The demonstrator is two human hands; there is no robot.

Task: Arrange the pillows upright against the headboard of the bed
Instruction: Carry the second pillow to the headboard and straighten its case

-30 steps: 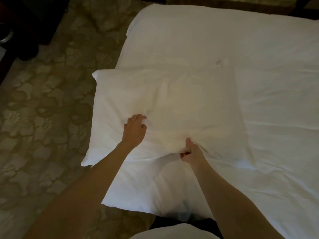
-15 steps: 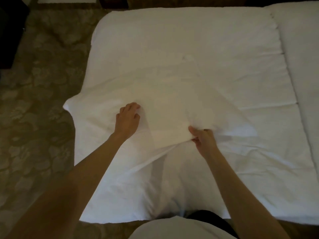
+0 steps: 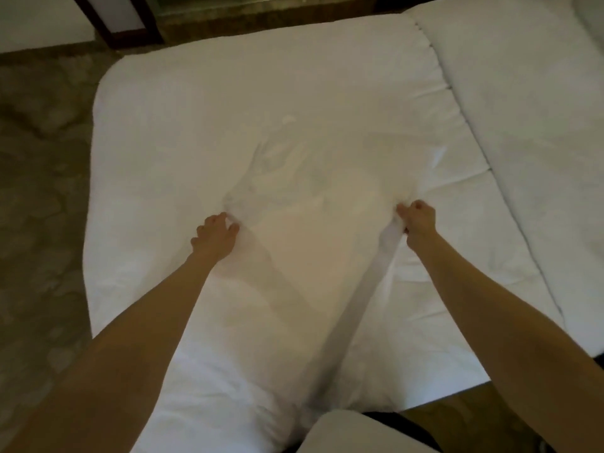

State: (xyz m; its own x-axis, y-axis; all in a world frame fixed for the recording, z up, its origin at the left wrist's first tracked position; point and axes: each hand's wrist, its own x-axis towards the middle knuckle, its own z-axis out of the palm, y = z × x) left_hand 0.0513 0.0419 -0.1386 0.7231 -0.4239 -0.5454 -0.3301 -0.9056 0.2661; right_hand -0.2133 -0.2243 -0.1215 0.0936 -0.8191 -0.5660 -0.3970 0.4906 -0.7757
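Note:
A white pillow (image 3: 307, 223) is held up over the white bed (image 3: 228, 93), stretching from my hands back toward my body. My left hand (image 3: 215, 235) pinches the pillow's left side. My right hand (image 3: 418, 223) is closed on its right edge, with a fold of fabric hanging below the fist. The pillow's outline blends into the white sheet, so its far edge is hard to make out. No headboard shows in this view.
A second white mattress or duvet (image 3: 523, 109) lies to the right, across a seam. Patterned carpet (image 3: 42, 191) covers the floor on the left. Dark wooden furniture (image 3: 130, 24) stands beyond the bed's far edge.
My hands have spread apart, the right one sliding out to the pillow's right edge. The pillow has turned and lifted toward me, and my view has shifted right over the bed.

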